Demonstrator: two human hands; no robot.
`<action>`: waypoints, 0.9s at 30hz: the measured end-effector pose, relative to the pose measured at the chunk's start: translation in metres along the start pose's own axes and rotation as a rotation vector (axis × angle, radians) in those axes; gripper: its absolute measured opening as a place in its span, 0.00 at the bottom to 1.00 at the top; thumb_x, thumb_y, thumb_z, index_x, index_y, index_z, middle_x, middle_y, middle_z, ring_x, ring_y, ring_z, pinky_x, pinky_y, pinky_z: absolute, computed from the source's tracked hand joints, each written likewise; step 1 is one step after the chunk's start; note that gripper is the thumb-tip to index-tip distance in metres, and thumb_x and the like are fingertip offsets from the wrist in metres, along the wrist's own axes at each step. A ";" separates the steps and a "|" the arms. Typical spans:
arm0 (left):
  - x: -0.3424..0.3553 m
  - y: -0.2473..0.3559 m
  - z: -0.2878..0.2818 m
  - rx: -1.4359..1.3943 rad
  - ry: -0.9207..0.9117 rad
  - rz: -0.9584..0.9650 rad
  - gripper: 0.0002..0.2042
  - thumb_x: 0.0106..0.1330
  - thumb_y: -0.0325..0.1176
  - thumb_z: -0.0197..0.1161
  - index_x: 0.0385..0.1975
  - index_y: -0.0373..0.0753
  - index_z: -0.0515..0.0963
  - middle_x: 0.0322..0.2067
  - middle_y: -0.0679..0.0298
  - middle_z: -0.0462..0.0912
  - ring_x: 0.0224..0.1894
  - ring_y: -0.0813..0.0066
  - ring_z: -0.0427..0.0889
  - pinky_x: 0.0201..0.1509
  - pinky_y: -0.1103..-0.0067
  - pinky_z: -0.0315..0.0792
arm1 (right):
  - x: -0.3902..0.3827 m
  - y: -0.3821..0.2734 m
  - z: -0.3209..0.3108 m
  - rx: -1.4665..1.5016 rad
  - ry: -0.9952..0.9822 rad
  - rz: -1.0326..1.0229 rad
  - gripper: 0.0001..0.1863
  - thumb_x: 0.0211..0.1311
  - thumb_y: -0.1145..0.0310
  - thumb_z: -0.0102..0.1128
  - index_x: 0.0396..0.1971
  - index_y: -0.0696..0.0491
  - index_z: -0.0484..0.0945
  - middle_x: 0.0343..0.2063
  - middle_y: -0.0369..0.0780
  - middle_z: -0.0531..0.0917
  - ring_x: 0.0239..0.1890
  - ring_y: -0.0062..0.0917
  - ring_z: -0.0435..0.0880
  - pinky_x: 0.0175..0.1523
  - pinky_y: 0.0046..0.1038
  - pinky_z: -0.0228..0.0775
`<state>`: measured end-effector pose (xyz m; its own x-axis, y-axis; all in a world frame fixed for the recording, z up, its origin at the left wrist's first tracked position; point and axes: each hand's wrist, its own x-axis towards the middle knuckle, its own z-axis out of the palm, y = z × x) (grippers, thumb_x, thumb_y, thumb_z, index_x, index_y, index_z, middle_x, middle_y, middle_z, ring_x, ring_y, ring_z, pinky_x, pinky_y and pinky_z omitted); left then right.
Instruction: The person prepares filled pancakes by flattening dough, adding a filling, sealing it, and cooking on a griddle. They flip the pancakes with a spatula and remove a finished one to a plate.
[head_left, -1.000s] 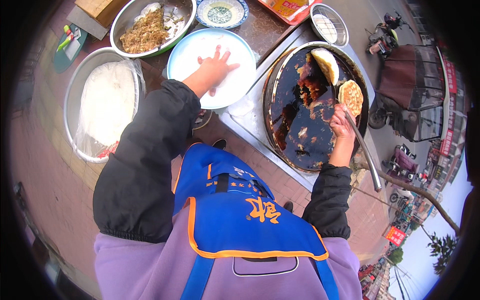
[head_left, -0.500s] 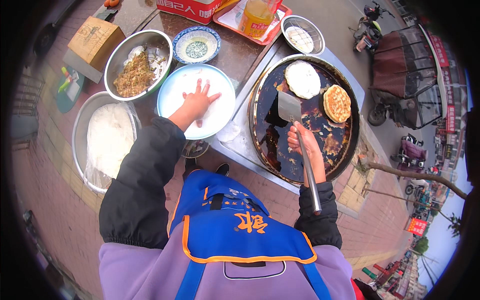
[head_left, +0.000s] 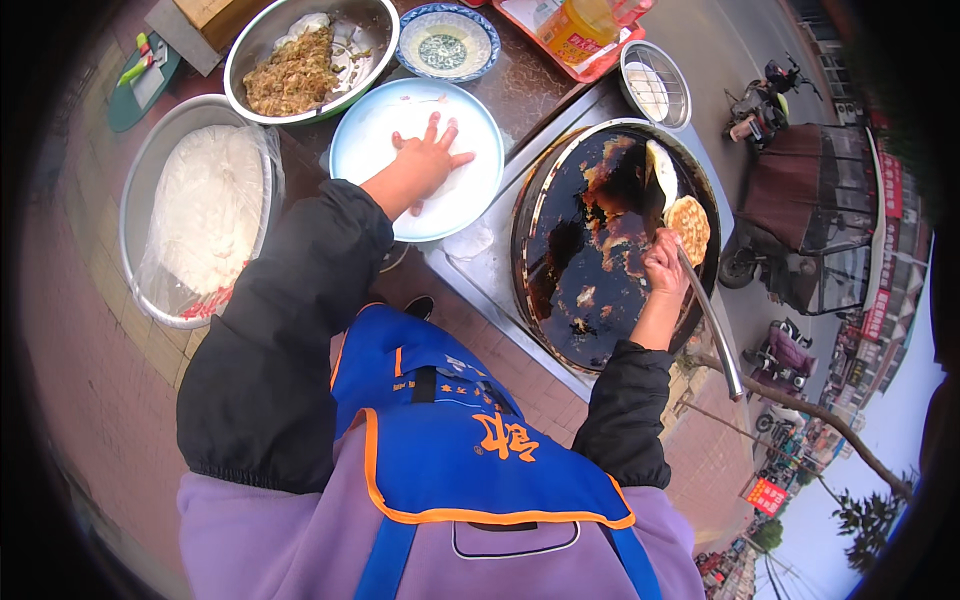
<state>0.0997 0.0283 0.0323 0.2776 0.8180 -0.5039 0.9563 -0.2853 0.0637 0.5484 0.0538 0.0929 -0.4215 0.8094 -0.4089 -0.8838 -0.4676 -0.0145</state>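
Left hand (head_left: 425, 165): fingers spread apart, palm flat on a pale sheet of dough on the white plate (head_left: 350, 150), far left. Right hand (head_left: 664, 262): fingers clamped round the long metal spatula (head_left: 712, 318), handle trailing near-right, long axis running from there to the far side of the dark oily griddle (head_left: 560, 290). Browned flatbread (head_left: 690, 225): touching the spatula just beyond the right hand; pale flatbread (head_left: 661, 172) tilted just beyond it. Bowl of shredded filling (head_left: 290, 80) and plastic-lined basin of dough (head_left: 205, 210): left, apart.

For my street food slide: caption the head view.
Left hand presses dough on a white plate; right hand works a spatula over the griddle.
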 end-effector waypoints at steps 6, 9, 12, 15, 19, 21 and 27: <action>0.000 -0.002 0.012 -0.085 0.133 0.041 0.64 0.19 0.25 0.86 0.69 0.67 0.62 0.75 0.50 0.46 0.76 0.35 0.42 0.52 0.31 0.70 | -0.017 0.002 0.011 0.160 0.063 0.003 0.08 0.69 0.72 0.46 0.27 0.50 0.65 0.12 0.27 0.59 0.08 0.10 0.53 0.16 0.19 0.39; 0.002 -0.004 0.016 -0.094 0.163 0.056 0.65 0.18 0.25 0.86 0.69 0.66 0.63 0.74 0.50 0.48 0.76 0.34 0.43 0.50 0.29 0.69 | -0.021 0.001 0.015 0.120 0.080 0.006 0.09 0.71 0.72 0.45 0.28 0.51 0.66 0.12 0.28 0.59 0.07 0.10 0.53 0.16 0.18 0.39; 0.003 -0.004 0.013 -0.074 0.121 0.049 0.65 0.18 0.27 0.86 0.70 0.67 0.61 0.75 0.50 0.47 0.76 0.34 0.42 0.49 0.28 0.69 | -0.024 -0.001 0.014 0.061 0.097 -0.006 0.10 0.73 0.71 0.45 0.28 0.51 0.66 0.12 0.28 0.58 0.08 0.11 0.53 0.16 0.18 0.39; 0.004 -0.002 0.003 -0.004 -0.024 0.011 0.70 0.23 0.33 0.88 0.74 0.70 0.51 0.78 0.53 0.35 0.78 0.41 0.32 0.57 0.35 0.70 | -0.030 0.001 0.006 -0.081 0.112 0.000 0.11 0.75 0.68 0.45 0.28 0.51 0.67 0.14 0.29 0.59 0.09 0.12 0.54 0.17 0.19 0.43; 0.000 0.000 -0.006 -0.018 -0.059 0.013 0.70 0.23 0.33 0.88 0.74 0.70 0.51 0.77 0.52 0.34 0.78 0.39 0.32 0.57 0.34 0.70 | -0.049 0.018 -0.016 -0.322 0.204 0.156 0.15 0.77 0.60 0.45 0.29 0.51 0.68 0.15 0.30 0.61 0.13 0.15 0.57 0.20 0.20 0.48; -0.002 0.001 -0.008 -0.030 -0.053 0.013 0.70 0.24 0.31 0.88 0.74 0.71 0.51 0.77 0.52 0.34 0.77 0.37 0.30 0.56 0.32 0.69 | -0.063 0.032 -0.030 -0.478 0.307 0.178 0.17 0.78 0.55 0.46 0.28 0.50 0.69 0.15 0.30 0.61 0.14 0.16 0.58 0.21 0.20 0.50; -0.005 0.001 -0.011 0.045 -0.041 0.026 0.68 0.27 0.38 0.88 0.75 0.69 0.49 0.77 0.47 0.36 0.77 0.37 0.34 0.57 0.36 0.71 | -0.082 0.048 -0.050 -0.815 0.474 0.170 0.20 0.78 0.50 0.46 0.26 0.46 0.66 0.15 0.27 0.59 0.15 0.15 0.57 0.20 0.21 0.47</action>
<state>0.1005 0.0290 0.0446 0.2970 0.7893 -0.5374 0.9435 -0.3291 0.0382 0.5508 -0.0527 0.0802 -0.2474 0.5636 -0.7881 -0.3301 -0.8138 -0.4784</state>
